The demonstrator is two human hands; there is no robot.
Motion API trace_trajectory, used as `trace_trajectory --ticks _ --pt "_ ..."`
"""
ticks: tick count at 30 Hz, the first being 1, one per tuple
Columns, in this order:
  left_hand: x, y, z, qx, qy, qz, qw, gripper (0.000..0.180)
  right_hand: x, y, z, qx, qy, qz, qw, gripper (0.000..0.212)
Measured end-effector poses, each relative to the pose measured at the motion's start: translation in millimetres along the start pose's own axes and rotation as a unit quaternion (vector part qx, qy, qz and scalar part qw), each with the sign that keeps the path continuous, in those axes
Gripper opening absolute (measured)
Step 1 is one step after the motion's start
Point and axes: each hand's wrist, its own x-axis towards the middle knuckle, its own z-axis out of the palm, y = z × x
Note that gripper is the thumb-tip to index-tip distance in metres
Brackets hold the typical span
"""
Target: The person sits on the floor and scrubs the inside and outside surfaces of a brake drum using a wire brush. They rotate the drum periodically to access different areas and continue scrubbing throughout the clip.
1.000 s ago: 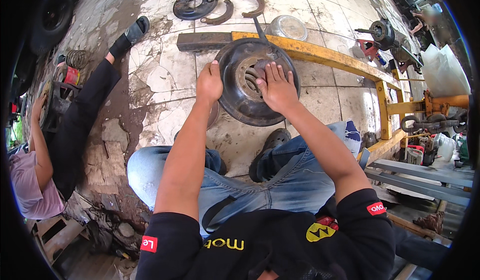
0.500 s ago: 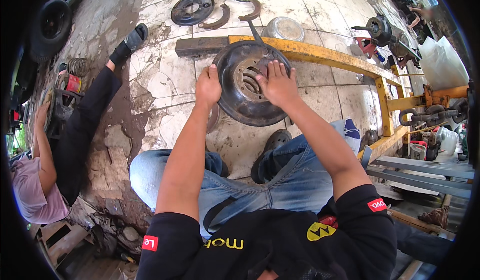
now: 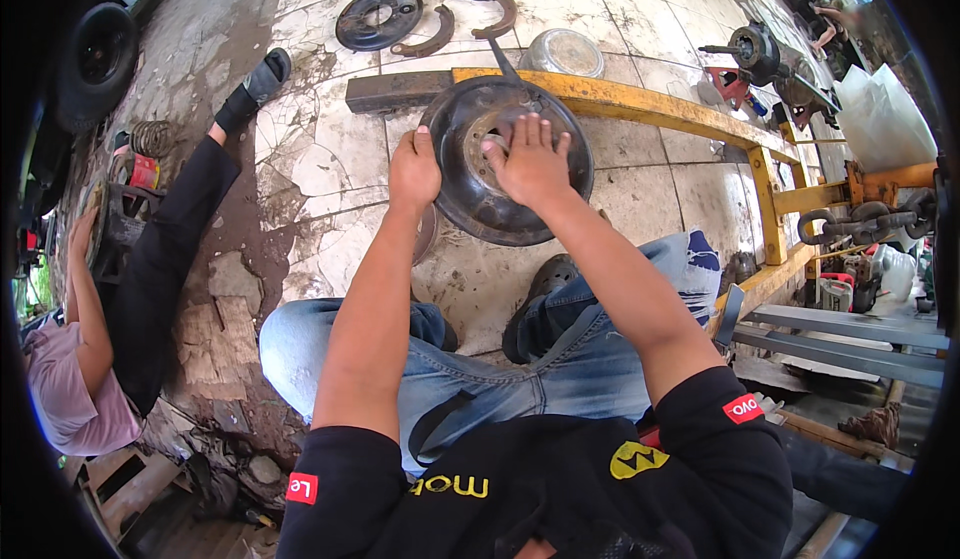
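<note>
A round black metal plate (image 3: 470, 209), which looks like a brake backing plate, lies tilted in front of me against the yellow steel frame (image 3: 620, 102). Its centre has a large hole with small bolt holes around it. My left hand (image 3: 413, 169) is closed on the plate's left rim, thumb on top, the other fingers mostly hidden. With fingers stretched out, my right hand (image 3: 535, 162) lies flat on the plate's face beside the hole. Something dull brown shows by its fingertips; I cannot tell whether it is a loose piece or the plate's surface.
Beyond the frame lie another backing plate (image 3: 379, 17), curved brake shoes (image 3: 428, 37) and a round silvery metal piece (image 3: 565, 54). On the left, a co-worker's leg (image 3: 180, 214) stretches across the floor. A heavy chain (image 3: 870, 221) and grey metal bars (image 3: 840, 344) are at the right.
My right hand has slid left across the plate's face, toward and partly over the centre hole. My left hand keeps its hold on the rim.
</note>
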Motion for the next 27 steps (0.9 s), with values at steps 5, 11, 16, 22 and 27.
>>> trace_trajectory --ticks 5,11,16,22,27 --pt "-2 -5 7 0.024 0.015 0.01 1.0 0.053 -1 -4 -2 0.034 0.005 -0.002 0.999 0.079" --pt "-5 -8 4 0.017 0.02 -0.002 1.0 0.052 -5 -10 0 0.039 0.021 -0.035 0.998 0.08" --pt "-8 7 -2 0.05 -0.015 -0.022 0.998 0.053 1 -26 3 0.075 0.017 0.032 0.996 0.079" --pt "-8 0 2 0.027 0.004 -0.017 0.999 0.056 -11 -3 -2 0.018 0.0 0.011 1.0 0.077" --pt "-6 2 0 0.046 -0.002 -0.012 0.999 0.051 -1 -24 -2 0.063 0.007 0.01 0.998 0.076"
